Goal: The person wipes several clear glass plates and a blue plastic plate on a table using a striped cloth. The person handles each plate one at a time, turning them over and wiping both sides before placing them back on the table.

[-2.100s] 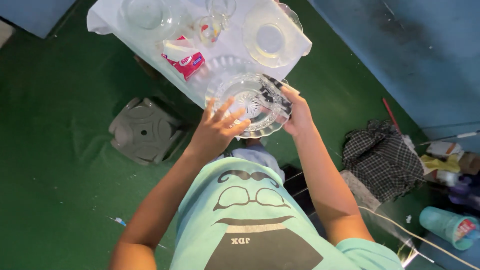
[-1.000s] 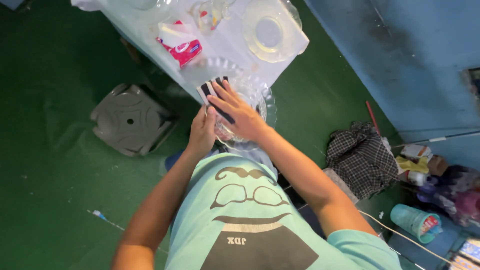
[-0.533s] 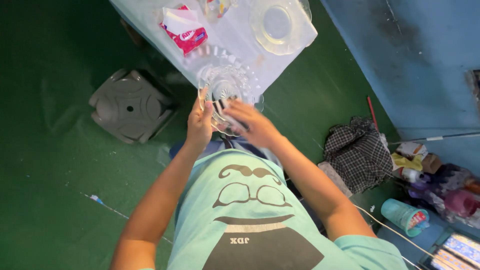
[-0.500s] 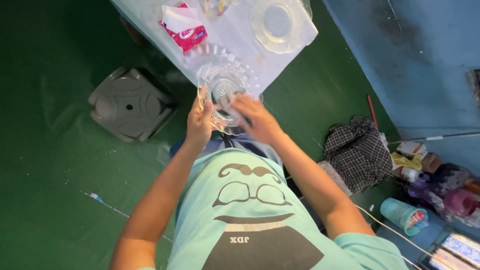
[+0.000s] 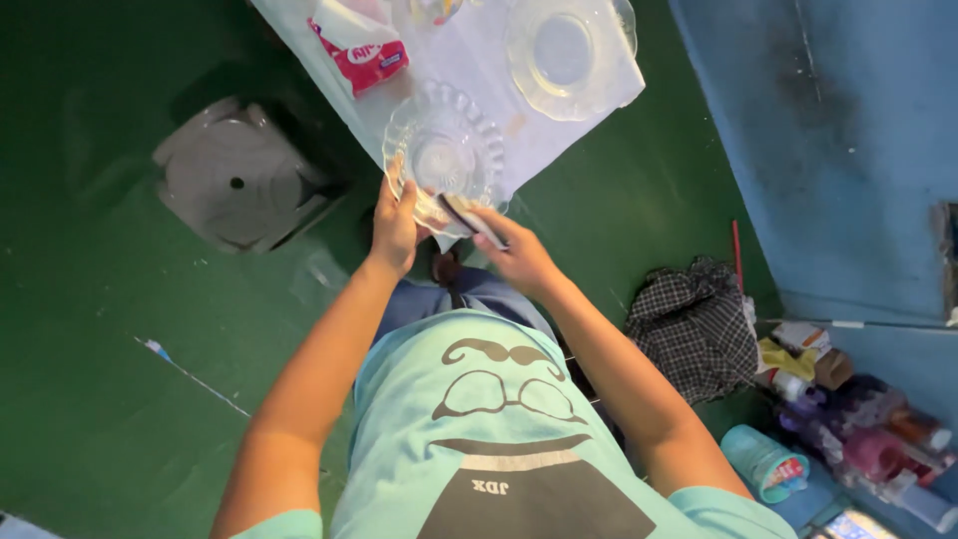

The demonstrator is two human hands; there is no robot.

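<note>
A clear cut-glass plate with a scalloped rim (image 5: 445, 158) is held over the near edge of a white-covered table (image 5: 469, 75). My left hand (image 5: 395, 228) grips the plate's lower left rim. My right hand (image 5: 519, 256) holds a black-and-white striped cloth (image 5: 469, 217) against the plate's lower rim. Both forearms reach forward from my turquoise shirt.
On the table lie another glass plate (image 5: 565, 55), a red-and-white packet (image 5: 361, 45) and a small glass at the top edge. A grey plastic stool (image 5: 234, 172) stands on the green floor to the left. A checked cloth (image 5: 696, 324), a teal container (image 5: 763, 463) and bottles sit at the right.
The plate was held flat with both hands at its sides, then my right hand rubbed the striped cloth across its face. Now the cloth is down at the lower rim.
</note>
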